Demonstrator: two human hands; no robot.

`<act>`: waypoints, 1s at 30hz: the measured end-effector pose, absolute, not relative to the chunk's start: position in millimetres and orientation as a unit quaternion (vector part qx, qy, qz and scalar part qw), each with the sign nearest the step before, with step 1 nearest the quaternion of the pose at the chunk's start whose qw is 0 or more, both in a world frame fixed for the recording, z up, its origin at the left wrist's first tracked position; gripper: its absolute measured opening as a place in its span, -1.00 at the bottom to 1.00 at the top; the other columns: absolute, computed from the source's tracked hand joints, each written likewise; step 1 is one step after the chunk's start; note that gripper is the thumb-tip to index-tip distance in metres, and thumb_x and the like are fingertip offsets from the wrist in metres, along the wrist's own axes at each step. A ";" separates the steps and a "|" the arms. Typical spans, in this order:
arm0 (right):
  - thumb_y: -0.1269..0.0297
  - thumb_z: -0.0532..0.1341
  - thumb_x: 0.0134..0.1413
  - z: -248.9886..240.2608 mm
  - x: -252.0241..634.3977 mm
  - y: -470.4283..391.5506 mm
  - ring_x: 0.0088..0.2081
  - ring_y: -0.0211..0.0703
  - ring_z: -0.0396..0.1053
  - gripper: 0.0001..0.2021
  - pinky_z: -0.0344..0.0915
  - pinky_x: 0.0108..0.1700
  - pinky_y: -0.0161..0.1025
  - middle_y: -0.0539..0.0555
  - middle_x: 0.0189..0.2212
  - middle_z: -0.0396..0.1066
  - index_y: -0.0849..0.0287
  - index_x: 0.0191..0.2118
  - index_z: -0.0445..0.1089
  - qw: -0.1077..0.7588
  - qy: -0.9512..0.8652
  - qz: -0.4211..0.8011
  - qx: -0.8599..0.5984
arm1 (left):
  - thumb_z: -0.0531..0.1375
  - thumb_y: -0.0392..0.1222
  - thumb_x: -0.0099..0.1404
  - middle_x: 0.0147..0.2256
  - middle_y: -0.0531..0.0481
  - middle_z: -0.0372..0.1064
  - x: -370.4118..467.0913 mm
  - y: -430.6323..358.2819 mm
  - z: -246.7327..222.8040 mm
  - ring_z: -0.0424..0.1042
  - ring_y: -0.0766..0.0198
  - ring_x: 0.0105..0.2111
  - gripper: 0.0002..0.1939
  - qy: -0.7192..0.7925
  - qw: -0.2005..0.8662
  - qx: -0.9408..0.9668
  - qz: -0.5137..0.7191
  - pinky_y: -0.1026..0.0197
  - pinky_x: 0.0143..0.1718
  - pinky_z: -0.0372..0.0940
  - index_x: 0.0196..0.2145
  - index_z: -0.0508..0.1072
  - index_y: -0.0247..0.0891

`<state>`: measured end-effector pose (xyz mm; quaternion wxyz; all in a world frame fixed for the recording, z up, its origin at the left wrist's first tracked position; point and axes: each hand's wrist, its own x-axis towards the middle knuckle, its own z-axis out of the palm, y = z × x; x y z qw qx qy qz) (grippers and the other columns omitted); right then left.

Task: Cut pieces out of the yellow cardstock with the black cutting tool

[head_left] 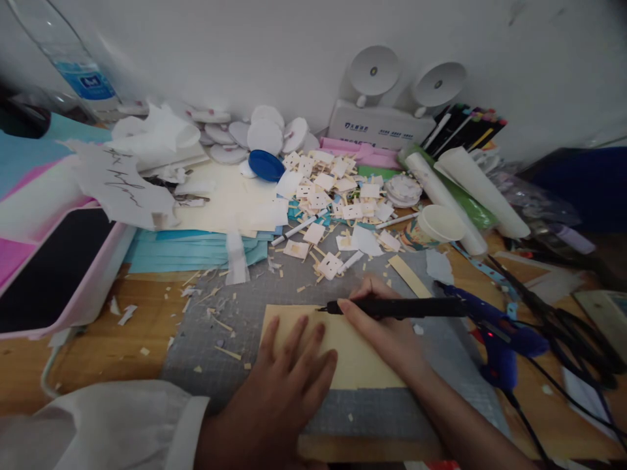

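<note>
A pale yellow sheet of paper [362, 365] lies on the grey cutting mat [206, 346]. My left hand [289, 372] rests flat on the sheet's left part, fingers spread. Gripped in my right hand [382, 326] is a black pen [406, 307], held nearly level, its tip pointing left at the sheet's top edge. Whether the tip touches the paper I cannot tell. Just beyond the sheet is a heap of small cream paper pieces with faces [330, 264] and thin strips attached. A tan strip [410, 276] lies past my right hand.
A blue glue gun [502, 339] and black scissors [578, 333] lie at right, near a paper cup [434, 228]. Light blue sheets [196, 251] and a phone [59, 267] in a pink holder are at left. A twin-headed lamp [382, 124] stands against the wall. Paper scraps litter the mat.
</note>
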<state>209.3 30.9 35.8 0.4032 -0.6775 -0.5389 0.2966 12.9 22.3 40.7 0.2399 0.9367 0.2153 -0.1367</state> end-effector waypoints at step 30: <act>0.15 0.25 0.07 42.1 240.8 29.4 -0.52 -0.16 0.16 -0.79 0.10 -0.45 -0.21 -0.08 -0.56 0.18 0.02 -0.45 0.19 0.528 -0.458 0.224 -0.680 | 0.31 0.19 0.09 0.32 -0.41 -0.18 10.7 23.4 42.5 -0.25 -0.48 0.29 -0.03 0.217 0.231 0.941 -0.122 -0.65 0.09 -0.23 0.32 0.06 -0.25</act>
